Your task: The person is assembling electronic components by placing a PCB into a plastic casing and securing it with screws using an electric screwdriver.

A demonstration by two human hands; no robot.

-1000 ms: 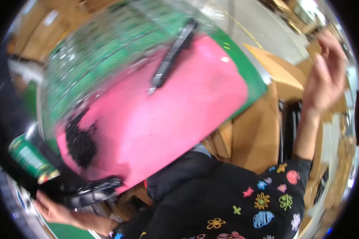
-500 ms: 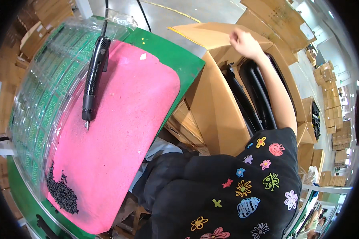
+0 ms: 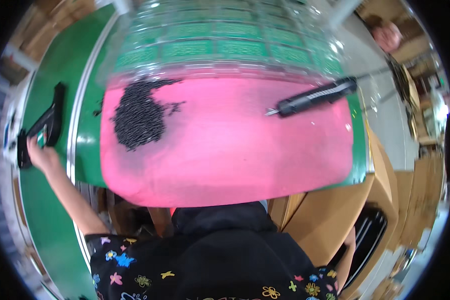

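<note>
At the far left, my left hand [image 3: 41,152] has closed its fingers on the lower end of a long black plastic housing [image 3: 49,117], which has a small green board [image 3: 42,135] on it. The housing lies on the green worktop beyond a pale rail. At the lower right, my right hand [image 3: 351,237] is down by the opening of a cardboard box [image 3: 330,215], beside a glossy black plastic part [image 3: 370,235]. Its fingers are hidden there, so I cannot see whether it grips anything.
A pink mat [image 3: 225,150] covers the bench before me. On it lie a heap of small black screws [image 3: 137,117] and a black electric screwdriver [image 3: 317,97]. Clear plastic trays with green circuit boards [image 3: 240,47] stand behind. Another person [image 3: 386,36] shows at the upper right.
My view has swung left, so the bench now faces me. My right hand has come down from above the box to its opening. My left hand has come into view on the housing.
</note>
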